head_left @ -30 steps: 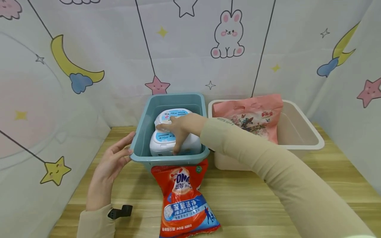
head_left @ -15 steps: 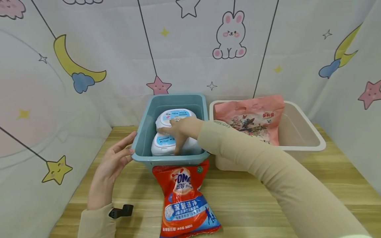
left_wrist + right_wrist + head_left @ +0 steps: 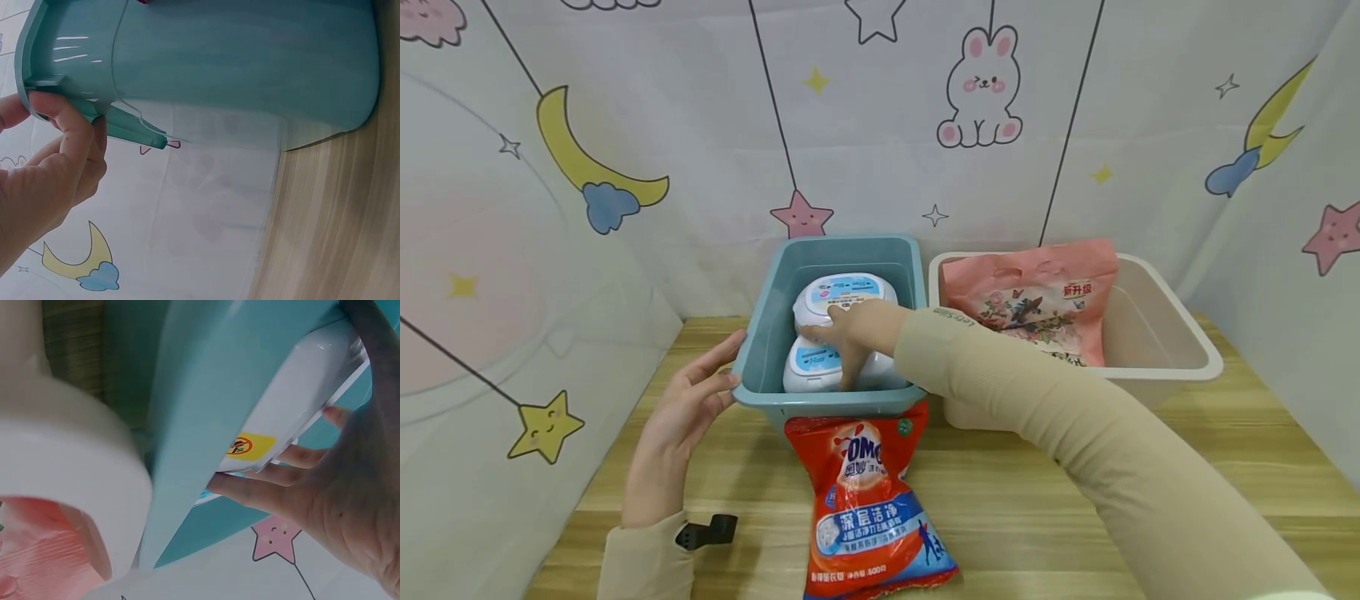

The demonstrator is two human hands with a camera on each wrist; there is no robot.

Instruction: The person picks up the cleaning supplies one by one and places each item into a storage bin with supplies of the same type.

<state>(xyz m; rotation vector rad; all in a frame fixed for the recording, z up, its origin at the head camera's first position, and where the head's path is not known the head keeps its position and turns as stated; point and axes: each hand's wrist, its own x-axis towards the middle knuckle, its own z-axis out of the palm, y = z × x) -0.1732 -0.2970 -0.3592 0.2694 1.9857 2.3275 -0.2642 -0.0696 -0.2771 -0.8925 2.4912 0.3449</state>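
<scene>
A blue plastic bin stands by the back wall with two white lidded plastic boxes in it. My left hand pinches its left rim; the left wrist view shows thumb and fingers on either side of that rim. Reaching in from the right, my right hand is spread over the front white box and grips it. In the right wrist view the fingers curl along the box's edge beside a yellow warning label. Behind it lies the back white box, blue label upward.
A red OMO detergent bag lies on the wooden table in front of the blue bin, its top against the bin. To the right stands a cream bin holding a pink bag. A printed curtain surrounds the table.
My right hand and the front white box have sunk slightly lower in the blue bin. The left hand keeps its place on the rim.
</scene>
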